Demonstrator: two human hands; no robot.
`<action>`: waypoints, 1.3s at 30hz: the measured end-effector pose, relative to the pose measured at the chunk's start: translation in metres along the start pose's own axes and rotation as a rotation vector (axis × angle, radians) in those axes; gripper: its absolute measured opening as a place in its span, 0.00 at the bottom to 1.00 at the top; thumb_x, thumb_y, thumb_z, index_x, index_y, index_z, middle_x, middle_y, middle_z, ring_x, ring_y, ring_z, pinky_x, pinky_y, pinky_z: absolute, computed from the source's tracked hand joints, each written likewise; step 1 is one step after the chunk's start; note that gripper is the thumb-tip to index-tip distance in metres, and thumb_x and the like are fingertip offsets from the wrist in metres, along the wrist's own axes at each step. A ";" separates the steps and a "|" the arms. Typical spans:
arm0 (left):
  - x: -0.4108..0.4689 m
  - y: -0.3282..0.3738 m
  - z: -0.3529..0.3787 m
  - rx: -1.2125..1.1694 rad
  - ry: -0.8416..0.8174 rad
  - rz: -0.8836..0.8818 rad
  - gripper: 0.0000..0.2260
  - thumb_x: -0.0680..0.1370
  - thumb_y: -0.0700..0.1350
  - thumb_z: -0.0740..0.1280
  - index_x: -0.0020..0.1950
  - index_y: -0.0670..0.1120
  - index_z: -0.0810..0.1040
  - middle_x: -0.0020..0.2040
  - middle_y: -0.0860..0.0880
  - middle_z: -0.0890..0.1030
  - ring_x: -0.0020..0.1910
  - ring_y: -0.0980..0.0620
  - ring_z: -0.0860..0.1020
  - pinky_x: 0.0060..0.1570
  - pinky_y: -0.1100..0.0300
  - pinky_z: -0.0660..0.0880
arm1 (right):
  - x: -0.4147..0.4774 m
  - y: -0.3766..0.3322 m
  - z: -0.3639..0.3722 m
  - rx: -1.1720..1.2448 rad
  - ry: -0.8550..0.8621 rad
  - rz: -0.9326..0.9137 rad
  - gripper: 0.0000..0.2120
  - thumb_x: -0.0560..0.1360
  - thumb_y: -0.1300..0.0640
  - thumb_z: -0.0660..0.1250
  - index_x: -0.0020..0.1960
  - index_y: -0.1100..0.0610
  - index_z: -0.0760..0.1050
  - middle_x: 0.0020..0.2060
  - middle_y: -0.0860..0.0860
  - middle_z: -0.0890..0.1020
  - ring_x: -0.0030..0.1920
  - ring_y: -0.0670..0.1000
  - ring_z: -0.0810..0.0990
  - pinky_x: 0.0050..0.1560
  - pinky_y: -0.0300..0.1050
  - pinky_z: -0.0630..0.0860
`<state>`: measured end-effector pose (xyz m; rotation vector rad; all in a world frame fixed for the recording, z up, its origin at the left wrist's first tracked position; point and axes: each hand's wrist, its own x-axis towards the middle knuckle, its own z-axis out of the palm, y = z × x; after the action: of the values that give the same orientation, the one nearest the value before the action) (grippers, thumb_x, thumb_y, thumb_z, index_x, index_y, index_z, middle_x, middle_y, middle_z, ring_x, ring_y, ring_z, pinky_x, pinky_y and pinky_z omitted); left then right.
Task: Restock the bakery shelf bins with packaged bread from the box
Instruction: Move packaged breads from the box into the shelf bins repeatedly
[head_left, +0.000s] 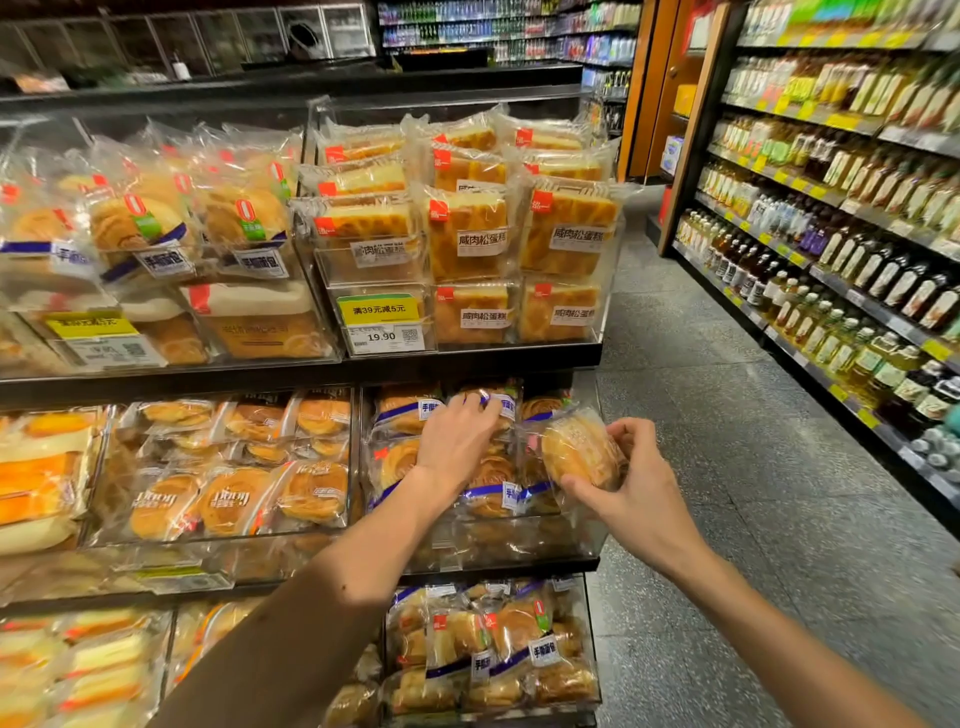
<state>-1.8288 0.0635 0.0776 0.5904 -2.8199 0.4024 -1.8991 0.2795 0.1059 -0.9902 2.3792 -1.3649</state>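
My right hand (631, 483) grips a clear-wrapped round bread packet (579, 449) at the right end of the middle shelf's clear bin (582, 540). My left hand (457, 439) reaches into that bin, with its fingers curled over a blue-banded bread packet (496, 408) at the back. More blue-banded packets (493, 488) lie stacked in the bin under and around my left hand. The box is out of view.
Clear bins of packaged bread and cake fill the upper shelf (467, 239), the middle left bin (234, 467) and the bottom bin (493, 649). A grey floor aisle (727, 415) runs to the right, lined by a shelf of bottles (857, 260).
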 end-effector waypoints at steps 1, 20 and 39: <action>0.002 -0.001 0.000 0.024 0.005 -0.014 0.15 0.78 0.39 0.68 0.64 0.43 0.75 0.51 0.43 0.82 0.48 0.44 0.79 0.40 0.53 0.76 | 0.001 0.000 0.000 0.037 -0.011 0.031 0.26 0.70 0.52 0.78 0.59 0.51 0.64 0.53 0.45 0.74 0.49 0.41 0.75 0.41 0.32 0.73; -0.064 -0.010 -0.045 -0.827 -0.047 -0.134 0.21 0.81 0.60 0.58 0.68 0.51 0.75 0.60 0.59 0.75 0.60 0.58 0.73 0.60 0.57 0.69 | 0.015 -0.002 -0.017 1.000 -0.536 0.669 0.14 0.76 0.51 0.64 0.49 0.59 0.83 0.59 0.67 0.81 0.57 0.67 0.81 0.51 0.66 0.81; -0.068 0.038 -0.045 -1.523 -0.315 -0.617 0.23 0.73 0.58 0.74 0.61 0.53 0.67 0.59 0.46 0.80 0.48 0.49 0.85 0.52 0.46 0.82 | -0.018 0.005 0.009 -0.070 -0.079 -0.008 0.33 0.66 0.49 0.81 0.67 0.53 0.73 0.57 0.48 0.78 0.55 0.48 0.79 0.56 0.43 0.77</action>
<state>-1.7763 0.1357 0.0919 0.9936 -2.0465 -1.8101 -1.8837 0.2865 0.0943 -1.0527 2.3816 -1.2285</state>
